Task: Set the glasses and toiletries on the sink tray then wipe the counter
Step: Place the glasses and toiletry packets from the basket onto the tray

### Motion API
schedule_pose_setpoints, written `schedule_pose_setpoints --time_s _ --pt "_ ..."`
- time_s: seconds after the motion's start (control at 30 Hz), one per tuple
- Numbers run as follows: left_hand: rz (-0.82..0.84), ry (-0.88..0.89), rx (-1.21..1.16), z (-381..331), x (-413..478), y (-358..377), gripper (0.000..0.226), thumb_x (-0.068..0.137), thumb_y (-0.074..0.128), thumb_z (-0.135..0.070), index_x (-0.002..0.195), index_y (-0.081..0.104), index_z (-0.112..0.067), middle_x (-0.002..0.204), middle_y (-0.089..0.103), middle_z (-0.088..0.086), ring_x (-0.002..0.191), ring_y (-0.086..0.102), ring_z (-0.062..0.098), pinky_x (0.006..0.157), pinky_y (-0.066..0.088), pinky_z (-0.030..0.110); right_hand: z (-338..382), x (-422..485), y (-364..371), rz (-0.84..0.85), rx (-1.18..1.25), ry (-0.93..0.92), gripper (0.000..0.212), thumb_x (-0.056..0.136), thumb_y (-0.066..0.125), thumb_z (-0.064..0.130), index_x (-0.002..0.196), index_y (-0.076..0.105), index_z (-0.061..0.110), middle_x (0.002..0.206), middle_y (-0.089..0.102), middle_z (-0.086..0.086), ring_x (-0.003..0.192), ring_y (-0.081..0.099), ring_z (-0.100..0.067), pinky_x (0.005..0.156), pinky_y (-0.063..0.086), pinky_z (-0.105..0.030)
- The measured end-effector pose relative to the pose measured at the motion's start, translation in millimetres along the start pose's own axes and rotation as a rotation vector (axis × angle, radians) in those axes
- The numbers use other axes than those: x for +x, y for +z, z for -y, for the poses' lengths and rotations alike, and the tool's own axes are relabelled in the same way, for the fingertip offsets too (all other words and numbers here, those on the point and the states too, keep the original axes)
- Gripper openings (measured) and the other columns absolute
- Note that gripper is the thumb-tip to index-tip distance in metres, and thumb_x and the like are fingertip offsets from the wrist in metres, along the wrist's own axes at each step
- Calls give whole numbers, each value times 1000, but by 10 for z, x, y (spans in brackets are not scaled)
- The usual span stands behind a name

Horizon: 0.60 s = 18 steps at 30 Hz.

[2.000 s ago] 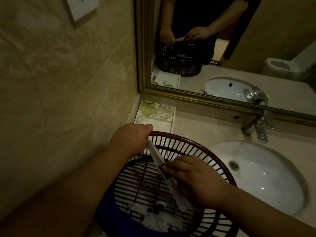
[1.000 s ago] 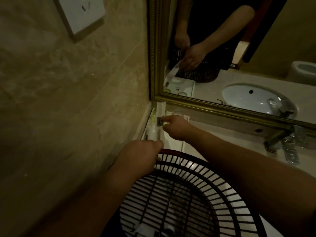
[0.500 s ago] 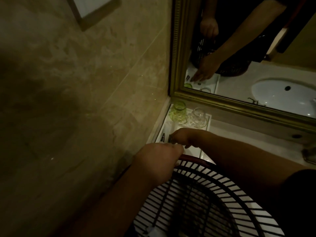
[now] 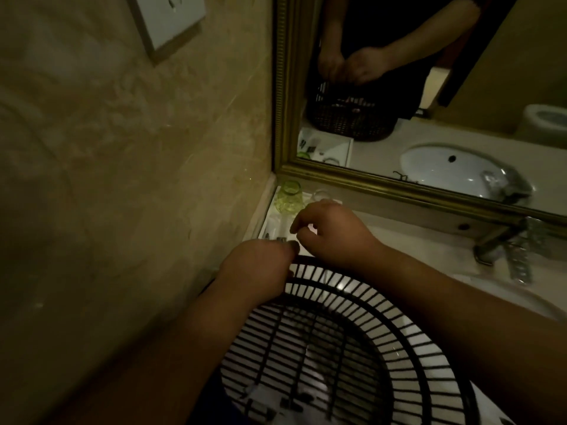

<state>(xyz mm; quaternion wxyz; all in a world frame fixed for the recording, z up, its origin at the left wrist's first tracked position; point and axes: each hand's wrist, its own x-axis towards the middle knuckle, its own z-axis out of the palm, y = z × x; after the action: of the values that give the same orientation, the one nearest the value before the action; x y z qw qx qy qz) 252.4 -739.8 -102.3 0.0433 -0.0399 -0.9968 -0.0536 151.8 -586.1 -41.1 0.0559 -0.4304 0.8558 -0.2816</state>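
Head view: the white tray sits in the counter corner by the wall, a green glass upright at its back. The right hand hovers over it, fingers loosely curled, holding nothing. The left hand grips the slatted basket's rim.

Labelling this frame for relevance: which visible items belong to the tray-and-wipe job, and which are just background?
Job items:
white tray
green glass
clear glass, mostly hidden
slatted basket with packets
left hand on the basket rim
right hand over the tray
counter

Background:
mirror
faucet
sink basin
wall plate
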Motion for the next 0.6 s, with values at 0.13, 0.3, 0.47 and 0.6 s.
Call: schedule_pose_setpoints --time_s 0.13,0.3,0.47,0.6 --pt "41 -6 11 14 15 -5 25 82 71 -36 99 52 -32 79 64 -2 59 55 19 51 34 29 319 -631 -56 62 50 -60 18 82 57 25 75 72 18 68 62 4 65 55 -11 60 47 -32" --pt "-38 43 71 29 -8 17 28 84 73 -39 95 54 -23 79 65 1 67 63 25 52 36 31 418 -1189 548 764 -41 146 23 92 59 35 100 73 19 91 71 -1 84 66 -20 77 57 -37" --pt "-48 43 84 32 -13 8 28 86 72 -42 97 55 -23 79 66 0 67 63 24 52 36 30 463 -1378 1141 1150 -128 177 41 101 57 25 140 57 14 127 63 -14 116 59 -32 89 49 -39" --pt "-55 34 95 36 -5 11 27 85 73 -42 95 54 -25 76 64 -3 63 61 22 50 35 29 480 -1397 1365 1270 -199 112 55 100 60 17 152 43 18 144 52 -18 128 52 -36 103 48 -47"
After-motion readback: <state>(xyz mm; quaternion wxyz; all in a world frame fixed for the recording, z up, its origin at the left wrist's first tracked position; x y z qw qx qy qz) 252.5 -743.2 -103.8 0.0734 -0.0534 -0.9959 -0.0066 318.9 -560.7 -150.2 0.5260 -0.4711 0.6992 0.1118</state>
